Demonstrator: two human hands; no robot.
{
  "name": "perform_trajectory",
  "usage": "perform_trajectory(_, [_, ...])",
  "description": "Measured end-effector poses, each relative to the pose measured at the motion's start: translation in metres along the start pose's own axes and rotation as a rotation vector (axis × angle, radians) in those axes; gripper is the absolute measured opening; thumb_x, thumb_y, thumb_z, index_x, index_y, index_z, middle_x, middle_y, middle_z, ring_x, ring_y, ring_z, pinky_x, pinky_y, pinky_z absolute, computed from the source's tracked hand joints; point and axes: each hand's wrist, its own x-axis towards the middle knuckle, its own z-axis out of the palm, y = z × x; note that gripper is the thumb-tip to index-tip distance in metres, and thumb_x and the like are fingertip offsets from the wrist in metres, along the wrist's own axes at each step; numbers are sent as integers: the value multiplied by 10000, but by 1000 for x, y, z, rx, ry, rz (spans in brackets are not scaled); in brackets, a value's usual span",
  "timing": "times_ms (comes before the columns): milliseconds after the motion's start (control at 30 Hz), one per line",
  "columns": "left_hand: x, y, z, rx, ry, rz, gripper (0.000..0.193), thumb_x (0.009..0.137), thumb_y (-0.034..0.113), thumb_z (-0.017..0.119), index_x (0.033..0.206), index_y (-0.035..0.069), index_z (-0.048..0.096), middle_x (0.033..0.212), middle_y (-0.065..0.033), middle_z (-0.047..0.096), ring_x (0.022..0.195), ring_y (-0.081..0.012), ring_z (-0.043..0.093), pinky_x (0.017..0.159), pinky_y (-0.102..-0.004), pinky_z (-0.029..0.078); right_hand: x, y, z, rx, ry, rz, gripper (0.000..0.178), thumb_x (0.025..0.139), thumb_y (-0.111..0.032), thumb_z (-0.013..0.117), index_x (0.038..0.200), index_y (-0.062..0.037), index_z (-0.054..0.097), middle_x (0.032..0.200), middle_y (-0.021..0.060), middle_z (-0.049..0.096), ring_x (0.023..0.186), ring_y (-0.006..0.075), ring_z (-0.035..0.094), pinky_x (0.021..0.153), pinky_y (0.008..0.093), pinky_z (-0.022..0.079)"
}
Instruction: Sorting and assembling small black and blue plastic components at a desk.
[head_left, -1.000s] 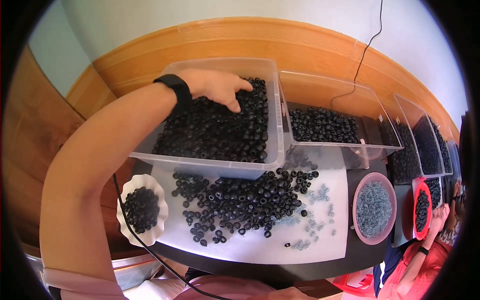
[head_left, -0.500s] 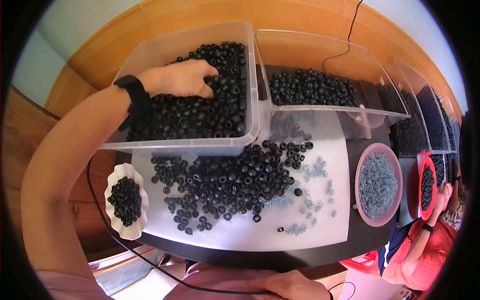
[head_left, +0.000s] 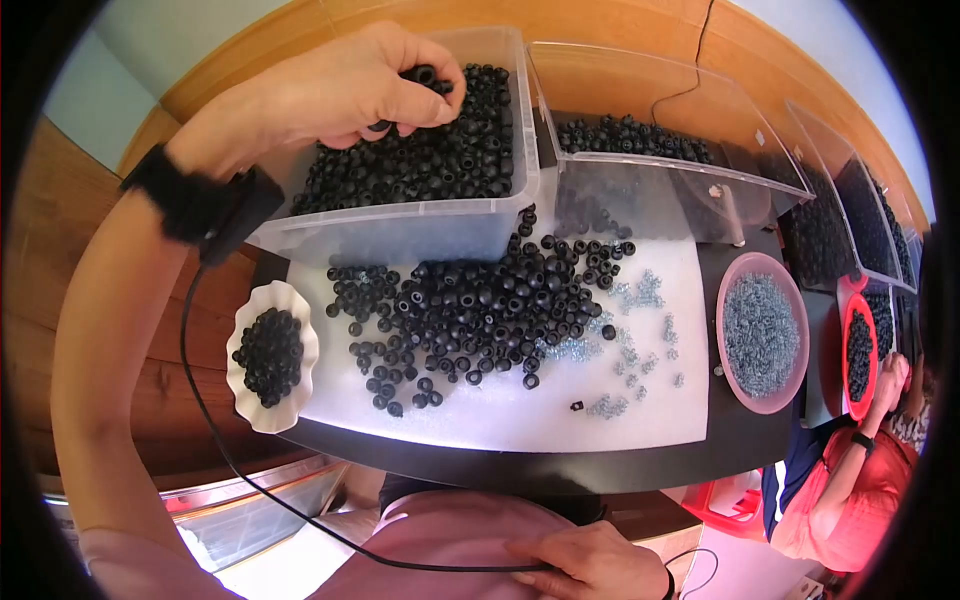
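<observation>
White dish w/ dish beads, blk, at L; L hand curled round a few blk beads, over lg clear tub of same. Loose pile, blk, mid white sheet, sm. clear beads just R. R hand low at lap by cable, can't tell if gripping; pink bowl R of sheet.

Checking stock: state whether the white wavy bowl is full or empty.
Largely full: black beads heap inside the white bowl, leaving its edges bare.
</observation>
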Motion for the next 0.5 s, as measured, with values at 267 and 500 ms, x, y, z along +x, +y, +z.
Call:
perform_trajectory(267, [-49, -3, 93, 274, -4, 616, 154, 831, 31, 663, 981, 33, 631, 833, -100, 615, 736, -253, 628, 624, -338, 509, -5, 5, 3, -36, -12, -58, 362, 863, -174, 671, 1171, 9, 621, 847, 157, 620, 758, 344, 634, 652, 410, 506])
perform_trajectory(500, [-26, -61, 145, 562, 159, 639, 208, 790, 91, 668, 954, 97, 541, 889, -99, 509, 681, -320, 622, 579, -441, 530, -8, 11, 3, -25, -17, -46, 363, 865, -178, 672, 1166, 18, 618, 849, 160, 626, 759, 345, 636, 649, 409, 507])
